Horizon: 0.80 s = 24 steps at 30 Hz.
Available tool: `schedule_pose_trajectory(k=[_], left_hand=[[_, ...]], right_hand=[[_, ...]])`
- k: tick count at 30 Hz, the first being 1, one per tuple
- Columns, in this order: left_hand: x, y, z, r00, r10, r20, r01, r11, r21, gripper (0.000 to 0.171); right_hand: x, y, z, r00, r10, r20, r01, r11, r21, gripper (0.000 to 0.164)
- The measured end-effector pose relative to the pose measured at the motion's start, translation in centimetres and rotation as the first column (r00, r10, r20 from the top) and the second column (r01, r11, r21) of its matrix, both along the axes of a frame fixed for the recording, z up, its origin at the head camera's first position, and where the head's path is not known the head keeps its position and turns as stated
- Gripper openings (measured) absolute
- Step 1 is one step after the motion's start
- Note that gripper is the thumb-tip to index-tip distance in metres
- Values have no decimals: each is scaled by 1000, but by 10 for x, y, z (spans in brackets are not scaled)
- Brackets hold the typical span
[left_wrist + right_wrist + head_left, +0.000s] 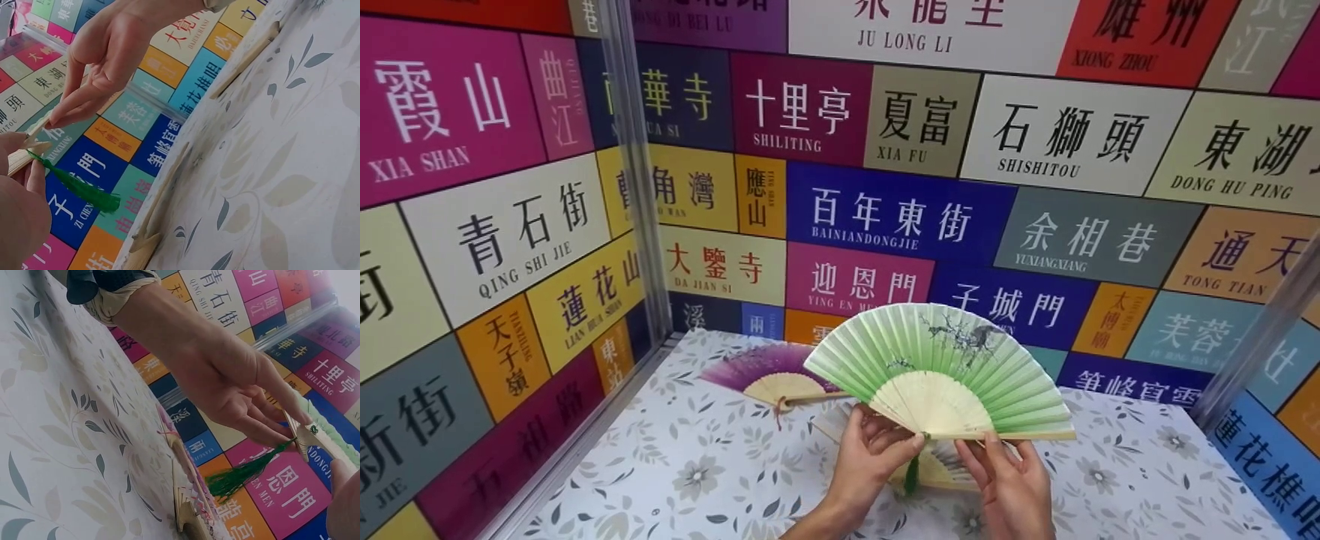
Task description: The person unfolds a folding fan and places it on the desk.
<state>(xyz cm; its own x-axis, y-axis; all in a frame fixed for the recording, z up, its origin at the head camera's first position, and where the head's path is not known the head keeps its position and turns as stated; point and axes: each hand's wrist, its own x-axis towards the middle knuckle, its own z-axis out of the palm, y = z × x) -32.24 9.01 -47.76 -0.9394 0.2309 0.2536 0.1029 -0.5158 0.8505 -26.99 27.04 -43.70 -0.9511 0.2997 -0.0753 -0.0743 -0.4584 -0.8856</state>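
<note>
The spread green fan (941, 360), held above the patterned desk (720, 465), looks light, its pleated leaf (1012, 375) probably easily torn; the stiffer pale ribs (934, 405) seem the safer hold. The left hand (870, 454) pinches its pivot end by the tassel (912, 476), the right hand (1011, 480) its lower edge stick (1050, 435); behind lies a purple fan (769, 371)

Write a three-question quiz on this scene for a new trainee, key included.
1. True or false: the purple folding fan lies spread open on the floral-patterned tabletop.
2. What colour is the tassel hanging from the green folding fan? A: white; B: green; C: blue.
3. Which hand holds the green folding fan nearer its pivot?

Key:
1. True.
2. B.
3. The left hand, its thumb beside the pivot.
</note>
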Motion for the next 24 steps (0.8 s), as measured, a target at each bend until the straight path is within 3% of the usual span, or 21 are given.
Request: schedule_pose_trajectory(k=[13, 24], left_hand=[[4, 2, 0, 999, 21, 36, -22, 1000, 13, 74], [5, 6, -1, 996, 90, 25, -90, 996, 5, 72]], right_hand=[[0, -2, -2, 1000, -5, -29, 4, 1000, -11, 42], [0, -5, -4, 1000, -1, -9, 1, 1000, -29, 50]])
